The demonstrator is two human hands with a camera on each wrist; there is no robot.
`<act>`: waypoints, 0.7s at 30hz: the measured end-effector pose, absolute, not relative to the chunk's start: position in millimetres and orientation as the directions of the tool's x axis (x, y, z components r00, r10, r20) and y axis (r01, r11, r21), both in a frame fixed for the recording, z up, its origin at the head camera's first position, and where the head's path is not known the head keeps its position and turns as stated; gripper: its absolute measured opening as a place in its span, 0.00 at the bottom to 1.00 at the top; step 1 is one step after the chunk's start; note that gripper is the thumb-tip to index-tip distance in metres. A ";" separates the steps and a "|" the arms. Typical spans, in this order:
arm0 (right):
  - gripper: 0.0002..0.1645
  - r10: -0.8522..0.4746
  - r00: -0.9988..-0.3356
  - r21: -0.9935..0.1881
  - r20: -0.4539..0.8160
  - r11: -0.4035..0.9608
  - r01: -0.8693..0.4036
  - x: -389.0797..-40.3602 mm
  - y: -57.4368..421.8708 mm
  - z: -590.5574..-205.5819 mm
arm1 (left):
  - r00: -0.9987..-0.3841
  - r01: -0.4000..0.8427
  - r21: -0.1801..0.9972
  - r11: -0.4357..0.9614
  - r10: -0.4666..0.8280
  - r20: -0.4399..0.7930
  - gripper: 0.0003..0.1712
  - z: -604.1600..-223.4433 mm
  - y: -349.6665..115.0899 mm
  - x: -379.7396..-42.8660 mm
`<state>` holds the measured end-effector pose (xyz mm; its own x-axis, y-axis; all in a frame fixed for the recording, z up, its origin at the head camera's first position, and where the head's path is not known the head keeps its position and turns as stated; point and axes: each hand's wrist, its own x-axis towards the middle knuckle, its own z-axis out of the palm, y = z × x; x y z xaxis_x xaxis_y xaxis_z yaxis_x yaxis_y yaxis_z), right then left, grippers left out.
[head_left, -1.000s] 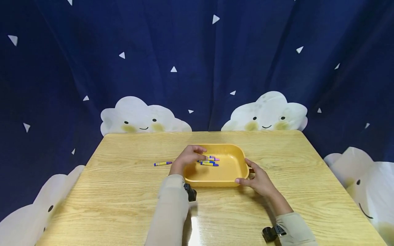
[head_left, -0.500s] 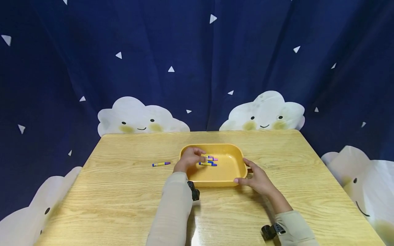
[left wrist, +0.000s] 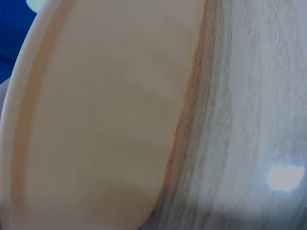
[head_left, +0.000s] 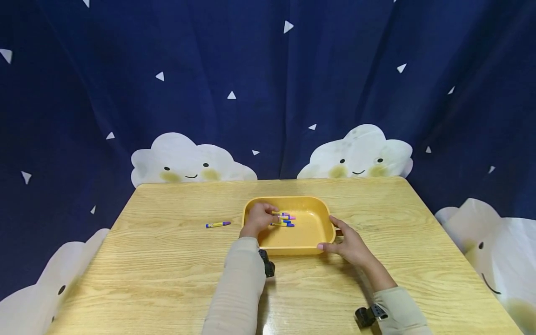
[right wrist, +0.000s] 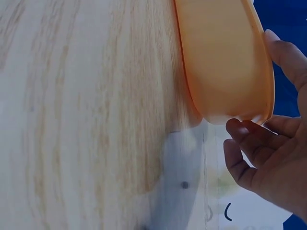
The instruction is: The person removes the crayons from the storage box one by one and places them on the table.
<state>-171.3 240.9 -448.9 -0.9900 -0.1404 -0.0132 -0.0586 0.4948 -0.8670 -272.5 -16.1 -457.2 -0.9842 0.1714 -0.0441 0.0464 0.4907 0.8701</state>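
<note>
A yellow-orange tray [head_left: 305,237] sits on the wooden table, with several crayons [head_left: 284,224] in yellow wrappers lying in its left half. My left hand [head_left: 260,217] reaches in over the tray's left side, thumb and fingers at the crayons' left ends. It is blurred, and whether it pinches a crayon is unclear. At the tray's right end, my right hand [head_left: 351,244] grips the corner, thumb on the front wall and fingers at the side. The right wrist view shows its thumb [right wrist: 283,52] on the rim and its fingers bent under the end. The left wrist view shows only the tray wall [left wrist: 105,115].
One crayon with a purple tip [head_left: 218,224] lies on the table [head_left: 167,260] left of the tray. Behind the table hangs a dark blue curtain [head_left: 259,70] with white triangles and cloud shapes.
My left hand has shifted slightly right and further over the tray, its fingers staying among the crayons. The right hand keeps its hold on the tray. The whole view has drifted slightly.
</note>
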 end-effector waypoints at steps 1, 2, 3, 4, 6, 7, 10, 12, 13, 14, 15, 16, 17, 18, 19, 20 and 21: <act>0.61 -0.135 -0.991 -0.865 -0.015 0.498 -0.055 -171.4 240.9 -449.0 | -0.984 0.061 0.862 0.504 0.176 -0.034 0.12 -458.4 -15.9 -272.5; 0.61 -0.132 -0.991 -0.863 -0.015 0.502 -0.054 -171.3 240.9 -449.0 | -0.984 0.067 0.854 0.516 0.178 -0.031 0.11 -459.3 -15.4 -272.5; 0.61 -0.130 -0.991 -0.862 -0.014 0.504 -0.053 -171.4 241.0 -449.2 | -0.984 0.072 0.846 0.528 0.178 -0.027 0.10 -460.4 -15.0 -272.4; 0.61 -0.132 -0.991 -0.862 -0.012 0.504 -0.056 -171.5 241.1 -449.3 | -0.984 0.070 0.839 0.539 0.175 -0.031 0.09 -461.3 -14.4 -272.6; 0.61 -0.136 -0.991 -0.863 -0.009 0.501 -0.061 -171.7 241.0 -449.4 | -0.985 0.069 0.819 0.570 0.168 -0.034 0.07 -462.2 -13.1 -272.6; 0.61 -0.137 -0.991 -0.865 -0.008 0.499 -0.062 -171.9 241.0 -449.3 | -0.986 0.065 0.809 0.584 0.162 -0.038 0.07 -461.9 -12.1 -272.7; 0.61 -0.142 -0.990 -0.867 -0.004 0.493 -0.067 -172.4 241.2 -449.4 | -0.986 0.053 0.788 0.614 0.155 -0.054 0.06 -459.9 -9.7 -272.7; 0.61 -0.141 -0.990 -0.866 0.000 0.495 -0.070 -172.7 241.4 -449.9 | -0.985 0.058 0.778 0.625 0.164 -0.059 0.06 -458.3 -8.9 -272.3; 0.61 -0.140 -0.990 -0.865 0.002 0.496 -0.071 -172.8 241.5 -450.2 | -0.983 0.059 0.776 0.629 0.170 -0.064 0.06 -457.5 -8.8 -272.0; 0.61 -0.139 -0.990 -0.864 0.004 0.499 -0.073 -172.9 241.7 -450.6 | -0.982 0.058 0.774 0.630 0.176 -0.070 0.06 -456.7 -8.8 -271.5; 0.60 -0.139 -0.990 -0.863 0.007 0.500 -0.076 -173.0 241.9 -451.0 | -0.981 0.060 0.770 0.635 0.182 -0.073 0.06 -455.6 -9.1 -271.0; 0.60 -0.140 -0.990 -0.861 0.009 0.502 -0.079 -173.1 242.0 -451.4 | -0.978 0.069 0.765 0.641 0.193 -0.074 0.07 -455.0 -9.6 -270.4; 0.60 -0.141 -0.990 -0.860 0.010 0.503 -0.081 -173.0 242.1 -451.7 | -0.977 0.072 0.761 0.645 0.199 -0.077 0.07 -454.6 -10.1 -269.8; 0.60 -0.144 -0.990 -0.859 0.011 0.505 -0.083 -172.9 242.4 -452.1 | -0.976 0.074 0.757 0.649 0.205 -0.080 0.08 -454.0 -10.6 -269.1; 0.60 -0.145 -0.989 -0.859 0.011 0.505 -0.083 -172.8 242.6 -452.4 | -0.974 0.077 0.751 0.656 0.211 -0.084 0.09 -453.6 -11.2 -268.5; 0.60 -0.145 -0.989 -0.859 0.012 0.506 -0.084 -172.7 242.8 -452.7 | -0.972 0.087 0.743 0.664 0.220 -0.083 0.10 -453.4 -11.7 -268.0; 0.60 -0.146 -0.989 -0.860 0.014 0.503 -0.087 -172.5 243.1 -452.9 | -0.970 0.101 0.733 0.673 0.231 -0.078 0.10 -453.2 -12.1 -267.8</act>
<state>-172.5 243.1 -452.9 -0.9891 -0.1463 0.0142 -0.0867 0.5028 -0.8600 -267.8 -12.1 -453.2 -0.9697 0.2313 -0.0783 0.1014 0.6729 0.7327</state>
